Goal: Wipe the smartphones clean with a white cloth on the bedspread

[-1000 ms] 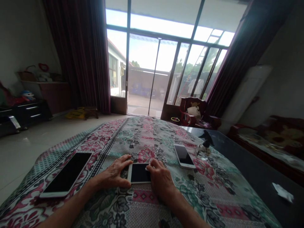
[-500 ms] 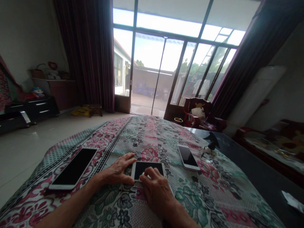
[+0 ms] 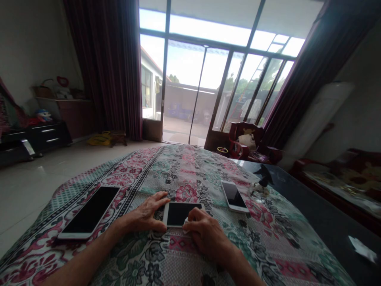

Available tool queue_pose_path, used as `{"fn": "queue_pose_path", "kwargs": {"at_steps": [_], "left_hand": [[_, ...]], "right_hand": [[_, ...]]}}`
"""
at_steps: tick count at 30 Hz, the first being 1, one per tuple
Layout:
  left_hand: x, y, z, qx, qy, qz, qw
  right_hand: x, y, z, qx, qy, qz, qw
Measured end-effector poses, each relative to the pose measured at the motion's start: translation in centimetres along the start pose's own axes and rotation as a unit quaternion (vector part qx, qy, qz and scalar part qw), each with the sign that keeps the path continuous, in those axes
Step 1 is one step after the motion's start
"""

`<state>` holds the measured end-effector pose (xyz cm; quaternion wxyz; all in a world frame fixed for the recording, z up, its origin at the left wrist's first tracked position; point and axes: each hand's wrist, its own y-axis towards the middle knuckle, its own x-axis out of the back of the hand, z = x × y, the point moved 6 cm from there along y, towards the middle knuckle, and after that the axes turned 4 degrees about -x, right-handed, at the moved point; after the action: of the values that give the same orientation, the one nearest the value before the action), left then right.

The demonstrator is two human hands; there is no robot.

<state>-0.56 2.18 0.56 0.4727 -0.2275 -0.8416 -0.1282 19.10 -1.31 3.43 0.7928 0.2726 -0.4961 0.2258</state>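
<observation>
Here, spread left fingers (image 3: 158,196) touch phone (image 3: 177,213) (right fingers (image 3: 197,214) pinch wad (image 3: 185,226)).

Phone (image 3: 177,214) on cloth (image 3: 175,260) — between two phones (image 3: 91,210) (image 3: 234,196)

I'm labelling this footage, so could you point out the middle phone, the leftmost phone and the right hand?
Middle phone (image 3: 177,213): head view, on its uncovered dark screen.
Leftmost phone (image 3: 91,210): head view, middle of its dark screen.
Right hand (image 3: 206,229): head view, back of the hand.

three phones (image 3: 91,212) (image 3: 180,213) (image 3: 234,196), two hands (image 3: 147,214) (image 3: 206,232), two curtains (image 3: 102,71) (image 3: 296,75)
</observation>
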Motion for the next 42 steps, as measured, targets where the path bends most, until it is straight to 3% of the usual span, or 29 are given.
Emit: {"fn": "queue_pose_path", "kwargs": {"at_steps": [6,14,18,26,33,37,42], "left_hand": [[0.0,0.1,0.1,0.006,-0.008,-0.001,1.000],[-0.2,0.3,0.4,-0.004,-0.003,-0.017,1.000],[-0.4,0.5,0.7,-0.003,0.001,-0.021,1.000],[-1.0,0.7,1.9,-0.026,0.014,-0.038,0.999],[-0.6,0.5,1.2,-0.012,0.004,-0.028,1.000],[-0.6,0.5,1.2,-0.001,0.005,-0.023,1.000],[-0.8,0.6,1.5,-0.007,0.013,-0.031,0.999]], "right_hand": [[1.3,-0.7,-1.8,-0.038,0.008,0.005,0.999],[-0.4,0.1,1.5,-0.029,-0.021,-0.023,0.999],[-1.2,0.7,1.9,-0.016,-0.029,-0.039,0.999],[-0.2,0.5,-0.2,-0.035,0.007,-0.015,0.999],[1.9,0.1,-3.4,-0.052,0.076,0.020,0.995],[2.0,0.3,-4.3,-0.062,0.087,-0.021,0.994],[0.0,1.4,-2.6,-0.073,0.047,-0.085,0.993]]}}
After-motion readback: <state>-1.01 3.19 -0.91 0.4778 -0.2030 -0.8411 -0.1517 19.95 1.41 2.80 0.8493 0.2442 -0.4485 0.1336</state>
